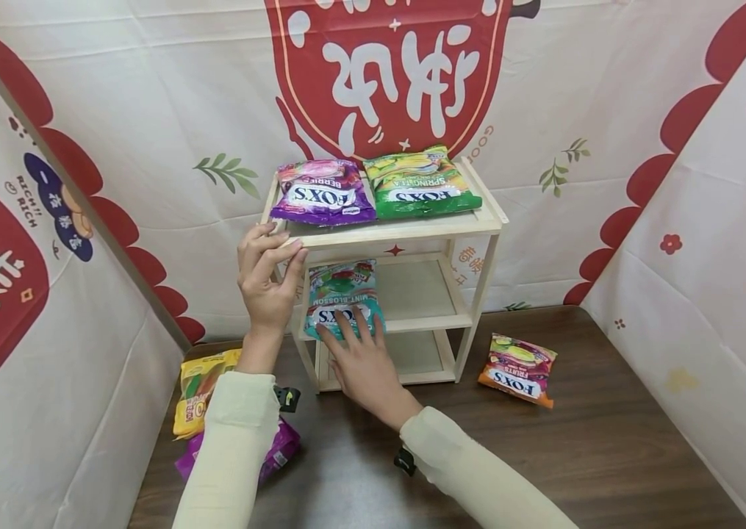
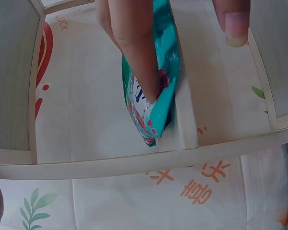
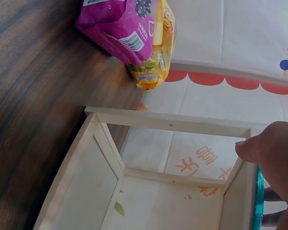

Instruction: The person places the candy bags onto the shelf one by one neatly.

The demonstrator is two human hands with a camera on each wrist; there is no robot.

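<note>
A small three-tier wooden rack [image 1: 401, 323] stands on the table. My left hand [image 1: 270, 283] grips its upper left front corner with bent fingers. On the left of the middle tier lies a teal Fox's Mint Blossom candy bag [image 1: 341, 288]. My right hand [image 1: 367, 367] rests spread fingers on the front of that bag. In the left wrist view, fingers [image 2: 132, 43] press against the teal bag [image 2: 165, 43]. Purple Berries [image 1: 323, 192] and green-yellow Spring Tea candy bags [image 1: 420, 184] lie side by side on the top tier.
An orange-and-purple Fruits bag [image 1: 518, 369] lies on the table [image 1: 611, 426] to the rack's right. To the left are a yellow bag [image 1: 197, 389] and a purple bag [image 1: 280, 450], partly hidden by my left sleeve. Printed cloth walls [image 1: 148, 110] enclose the table.
</note>
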